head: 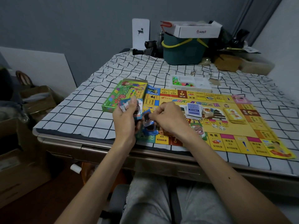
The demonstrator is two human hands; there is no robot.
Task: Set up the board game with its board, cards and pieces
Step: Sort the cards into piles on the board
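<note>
A yellow game board (215, 138) lies flat on the checked tablecloth. My left hand (125, 120) grips a small stack of colourful character cards (139, 110) over the board's near left corner. My right hand (168, 118) pinches one blue card (148, 122) beside that stack. On the board's middle sit a loose pile of blue-backed cards (193, 110) and a stack of yellow cards (234, 116). Two white dice (218, 126) rest between them, and a green character card (198, 130) lies close to my right wrist. The green game box (124, 94) overlaps the board's far left corner.
A white tray of small coloured pieces (191, 84) sits behind the board. A green bucket (182, 50) carrying a white carton, a white stand (140, 33) and dark clutter line the back of the table. Cardboard boxes (37, 101) stand on the floor at the left.
</note>
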